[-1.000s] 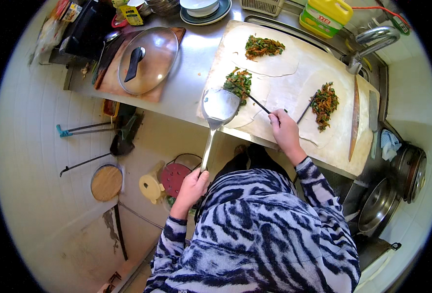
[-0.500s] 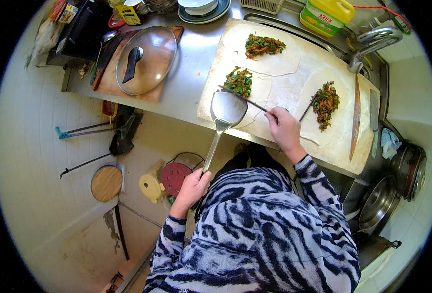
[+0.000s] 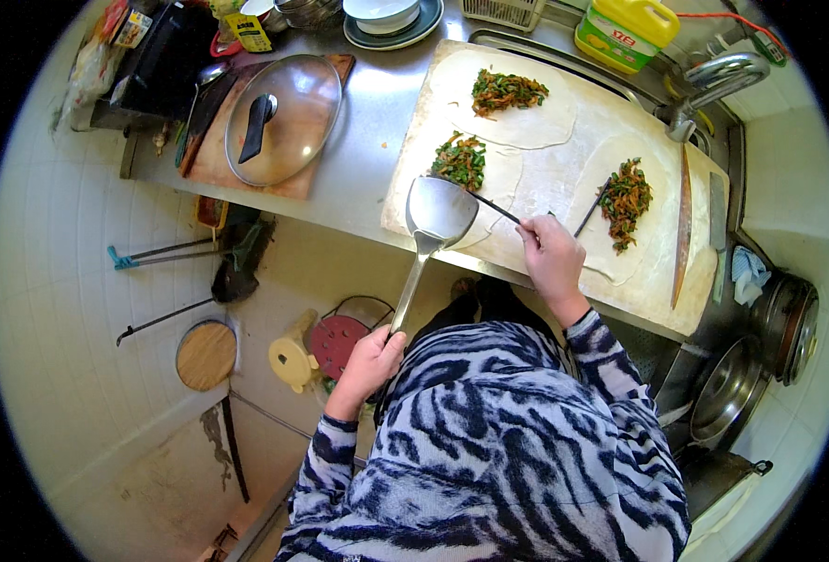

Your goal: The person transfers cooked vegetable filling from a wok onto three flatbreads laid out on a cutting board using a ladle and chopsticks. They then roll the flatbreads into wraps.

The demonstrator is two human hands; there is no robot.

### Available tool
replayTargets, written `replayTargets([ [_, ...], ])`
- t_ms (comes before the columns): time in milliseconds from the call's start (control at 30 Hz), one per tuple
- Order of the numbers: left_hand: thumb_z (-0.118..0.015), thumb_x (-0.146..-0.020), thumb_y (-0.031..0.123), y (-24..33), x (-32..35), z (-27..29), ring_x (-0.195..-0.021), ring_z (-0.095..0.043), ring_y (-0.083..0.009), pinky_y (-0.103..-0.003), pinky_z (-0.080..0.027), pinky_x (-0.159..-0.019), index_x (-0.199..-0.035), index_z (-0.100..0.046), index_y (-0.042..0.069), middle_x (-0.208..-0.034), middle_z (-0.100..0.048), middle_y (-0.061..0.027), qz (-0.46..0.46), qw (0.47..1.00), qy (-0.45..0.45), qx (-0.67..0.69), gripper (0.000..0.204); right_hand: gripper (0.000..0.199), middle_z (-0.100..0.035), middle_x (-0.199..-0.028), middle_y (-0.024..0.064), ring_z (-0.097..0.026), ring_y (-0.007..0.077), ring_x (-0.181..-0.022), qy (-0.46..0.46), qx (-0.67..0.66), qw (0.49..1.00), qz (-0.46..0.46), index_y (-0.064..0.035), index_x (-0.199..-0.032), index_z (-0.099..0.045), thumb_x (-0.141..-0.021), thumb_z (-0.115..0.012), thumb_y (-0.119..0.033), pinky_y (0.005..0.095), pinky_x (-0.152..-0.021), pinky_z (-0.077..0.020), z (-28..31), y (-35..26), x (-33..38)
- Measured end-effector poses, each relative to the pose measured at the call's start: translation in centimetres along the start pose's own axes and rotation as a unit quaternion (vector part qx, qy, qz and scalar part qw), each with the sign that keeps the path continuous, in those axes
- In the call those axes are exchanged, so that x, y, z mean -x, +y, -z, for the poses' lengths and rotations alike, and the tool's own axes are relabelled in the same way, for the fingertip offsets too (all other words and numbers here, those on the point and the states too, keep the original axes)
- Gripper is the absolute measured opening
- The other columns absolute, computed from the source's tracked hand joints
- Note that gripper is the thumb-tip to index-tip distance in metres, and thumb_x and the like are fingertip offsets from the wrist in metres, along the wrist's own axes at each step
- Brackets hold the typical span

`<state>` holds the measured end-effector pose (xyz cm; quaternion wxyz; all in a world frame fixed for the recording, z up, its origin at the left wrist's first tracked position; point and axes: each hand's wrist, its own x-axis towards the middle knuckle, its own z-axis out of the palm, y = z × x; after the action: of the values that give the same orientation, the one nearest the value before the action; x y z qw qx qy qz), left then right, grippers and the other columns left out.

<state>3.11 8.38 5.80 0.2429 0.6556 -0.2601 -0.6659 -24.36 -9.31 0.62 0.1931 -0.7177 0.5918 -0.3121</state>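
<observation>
A: Left hand [image 3: 369, 354]?
B: Grip closed round the handle end of the metal spatula [image 3: 436, 217]; blade lies on the near-left edge of the floured board [image 3: 536, 187], just below the green filling pile [image 3: 460, 160].
A: Right hand [image 3: 552, 259]?
B: Grip closed on dark chopsticks [image 3: 495, 207], tips toward the spatula blade, resting on the board. Orange-green filling [image 3: 626, 199] sits right of that hand, rolling pin [image 3: 682, 225] further right.
A: Off the board?
B: Glass lid [image 3: 282, 117] far left on the surface [image 3: 367, 159].

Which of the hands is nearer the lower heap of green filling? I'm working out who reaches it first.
Right. The right hand rests on the dough board, just right of and below the green filling. The left hand is off the counter, low on the spatula handle.
</observation>
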Motion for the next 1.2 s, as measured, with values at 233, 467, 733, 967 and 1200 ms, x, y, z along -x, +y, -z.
replayTargets([
  [233, -0.052, -0.103, 0.030, 0.1, -0.1, 0.8, -0.055, -0.041, -0.0046, -0.024, -0.035, -0.049, -0.085, -0.052, 0.006, -0.065, -0.044, 0.0060, 0.002, 0.999, 0.026, -0.035, 0.030, 0.010, -0.067, -0.084, 0.0069, -0.064, 0.0238, -0.068, 0.007, -0.048, 0.990, -0.131, -0.0093, -0.090, -0.066, -0.086, -0.071, -0.017, 0.0336, -0.060, -0.0495, 0.5, -0.7, -0.4],
  [467, -0.051, -0.102, 0.026, 2.7, 1.4, 0.1, -0.065, -0.056, -0.0233, -0.036, -0.046, -0.060, -0.095, -0.055, 0.003, -0.076, -0.056, -0.0086, -0.123, 0.946, 0.135, -0.268, 0.025, 0.013, -0.067, -0.082, 0.0065, -0.062, 0.0176, -0.064, -0.001, -0.112, 0.972, -0.207, -0.0079, -0.094, -0.068, -0.088, -0.071, -0.019, 0.0301, -0.061, -0.0486, -0.1, -0.2, 0.6],
  [733, -0.060, -0.096, 0.021, 4.1, 3.1, -0.6, -0.086, -0.064, -0.0404, -0.046, -0.051, -0.072, -0.106, -0.059, 0.000, -0.099, -0.065, -0.0215, -0.171, 0.852, 0.290, -0.402, 0.023, 0.013, -0.064, -0.079, 0.0026, -0.056, 0.0097, -0.066, -0.001, -0.180, 0.962, -0.204, -0.0044, -0.097, -0.068, -0.088, -0.072, -0.013, 0.0249, -0.062, -0.0461, 0.9, 0.3, 1.0],
  [967, -0.064, -0.093, 0.019, 5.6, 2.9, -0.2, -0.084, -0.064, -0.0393, -0.045, -0.051, -0.070, -0.106, -0.059, 0.001, -0.096, -0.065, -0.0194, -0.190, 0.824, 0.305, -0.438, 0.023, 0.010, -0.066, -0.080, 0.0074, -0.063, 0.0175, -0.067, -0.045, -0.155, 0.982, -0.102, -0.0049, -0.092, -0.069, -0.085, -0.073, -0.010, 0.0272, -0.063, -0.0503, 3.1, -0.9, 1.5],
  [1200, -0.065, -0.091, 0.017, 6.3, 2.4, -0.8, -0.082, -0.063, -0.0377, -0.044, -0.051, -0.068, -0.104, -0.059, 0.002, -0.093, -0.064, -0.0169, -0.200, 0.809, 0.315, -0.454, 0.021, 0.010, -0.065, -0.078, 0.0078, -0.063, 0.0222, -0.063, -0.108, -0.072, 0.991, 0.014, -0.0064, -0.086, -0.068, -0.081, -0.074, -0.012, 0.0314, -0.058, -0.0493, 4.1, -1.9, 0.5],
])
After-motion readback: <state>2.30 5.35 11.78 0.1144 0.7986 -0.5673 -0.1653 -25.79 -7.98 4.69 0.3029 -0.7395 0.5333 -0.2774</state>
